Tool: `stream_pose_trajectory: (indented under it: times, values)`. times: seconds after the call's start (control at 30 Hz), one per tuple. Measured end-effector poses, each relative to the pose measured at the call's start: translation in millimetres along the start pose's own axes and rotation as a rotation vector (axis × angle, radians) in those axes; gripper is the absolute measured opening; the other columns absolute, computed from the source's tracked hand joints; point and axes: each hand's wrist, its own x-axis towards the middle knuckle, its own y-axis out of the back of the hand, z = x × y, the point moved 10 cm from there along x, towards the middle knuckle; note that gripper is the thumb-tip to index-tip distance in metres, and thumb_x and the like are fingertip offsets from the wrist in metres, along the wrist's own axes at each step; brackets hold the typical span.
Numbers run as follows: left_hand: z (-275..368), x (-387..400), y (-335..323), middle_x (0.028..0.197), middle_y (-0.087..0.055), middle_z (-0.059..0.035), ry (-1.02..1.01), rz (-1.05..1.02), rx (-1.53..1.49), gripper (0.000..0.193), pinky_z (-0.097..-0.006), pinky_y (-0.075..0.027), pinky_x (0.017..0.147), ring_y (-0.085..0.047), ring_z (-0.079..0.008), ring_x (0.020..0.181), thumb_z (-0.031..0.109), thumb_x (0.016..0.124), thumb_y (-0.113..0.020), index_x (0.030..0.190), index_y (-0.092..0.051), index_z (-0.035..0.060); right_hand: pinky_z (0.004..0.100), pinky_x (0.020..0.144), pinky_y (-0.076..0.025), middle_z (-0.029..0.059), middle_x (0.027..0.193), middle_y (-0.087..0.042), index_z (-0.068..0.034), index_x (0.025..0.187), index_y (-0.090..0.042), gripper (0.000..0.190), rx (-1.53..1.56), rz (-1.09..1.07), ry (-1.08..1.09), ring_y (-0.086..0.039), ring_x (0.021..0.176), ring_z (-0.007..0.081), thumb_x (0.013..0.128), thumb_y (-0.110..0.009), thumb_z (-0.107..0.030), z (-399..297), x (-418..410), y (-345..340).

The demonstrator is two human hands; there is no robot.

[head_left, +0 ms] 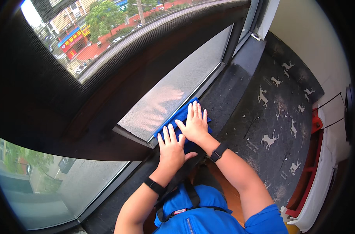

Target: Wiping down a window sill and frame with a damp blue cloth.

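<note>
A blue cloth (182, 114) lies along the lower frame of a window, at the edge of a dark stone sill (224, 87). My left hand (171, 153) presses on the cloth's near end with fingers spread. Farther along, my right hand (196, 125) rests flat on the same cloth, its fingertips near the cloth's far end. Both palms face down and neither hand closes around anything. The window glass (189, 70) beside them shows a pale reflection of a hand. Each wrist wears a black band.
A dark window frame (107, 117) arches over the left side, with a street outside. To the right, a dark surface printed with white deer (269, 140) adjoins the sill. A red-framed piece of furniture with a white cover (319, 175) stands at the far right.
</note>
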Motion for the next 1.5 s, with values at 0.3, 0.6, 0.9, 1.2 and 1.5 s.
stream_pose_trajectory:
  times: [0.3, 0.6, 0.9, 1.2, 1.5]
  values:
    - [-24.4, -36.7, 13.2, 0.139, -0.033, -0.0414, -0.127, -0.011, -0.127, 0.095, -0.0576, -0.029, 0.108, -0.035, -0.0563, 0.129, 0.065, 0.069, -0.069, 0.122, -0.049, -0.0109, 0.0522, 0.117, -0.017, 0.0317, 0.155, -0.013, 0.006, 0.149, -0.017, 0.091, 0.222, 0.064, 0.105, -0.016, 0.144, 0.044, 0.089, -0.059, -0.047, -47.2, -36.1, -25.8]
    - [15.4, -15.5, -17.5, 0.144, -0.027, -0.0415, -0.151, 0.028, -0.039, 0.095, -0.07, -0.005, 0.108, -0.013, -0.0558, 0.14, 0.075, 0.075, -0.057, 0.116, -0.054, -0.0102, 0.0455, 0.119, -0.016, 0.0259, 0.157, -0.011, 0.002, 0.151, -0.013, 0.091, 0.148, 0.051, 0.167, -0.016, 0.146, 0.0389, 0.089, -0.059, -0.045, 0.7, -24.4, -9.5]
    - [65.2, 57.6, -50.8, 0.148, -0.017, -0.0422, -0.139, -0.073, -0.186, 0.077, -0.0731, -0.005, 0.106, -0.008, -0.0515, 0.143, 0.066, 0.082, -0.059, 0.111, -0.048, -0.0046, 0.0408, 0.12, -0.014, 0.0144, 0.158, -0.022, -0.009, 0.151, -0.027, 0.08, 0.014, 0.066, 0.119, -0.019, 0.146, 0.0298, 0.091, -0.052, -0.055, 90.4, 26.0, 27.8]
    - [141.9, 154.4, -70.2, 0.152, -0.02, -0.0347, -0.188, -0.149, -0.169, 0.079, -0.0715, -0.01, 0.107, -0.012, -0.048, 0.144, 0.065, 0.083, -0.057, 0.123, -0.046, -0.0017, 0.041, 0.12, -0.015, 0.0108, 0.158, -0.024, -0.011, 0.15, -0.031, 0.078, -0.027, 0.11, 0.116, -0.021, 0.146, 0.0283, 0.089, -0.052, -0.056, 202.4, 79.8, 74.2]
    - [191.7, 287.7, -99.0, 0.157, -0.01, -0.0284, -0.009, -0.287, -0.132, 0.109, -0.0674, -0.004, 0.111, -0.007, -0.0435, 0.146, 0.071, 0.085, -0.047, 0.151, -0.004, -0.005, 0.0417, 0.12, -0.015, 0.014, 0.158, -0.022, -0.005, 0.148, -0.032, 0.081, -0.066, 0.039, 0.197, -0.02, 0.146, 0.03, 0.09, -0.048, -0.06, 293.5, 187.2, 96.8]
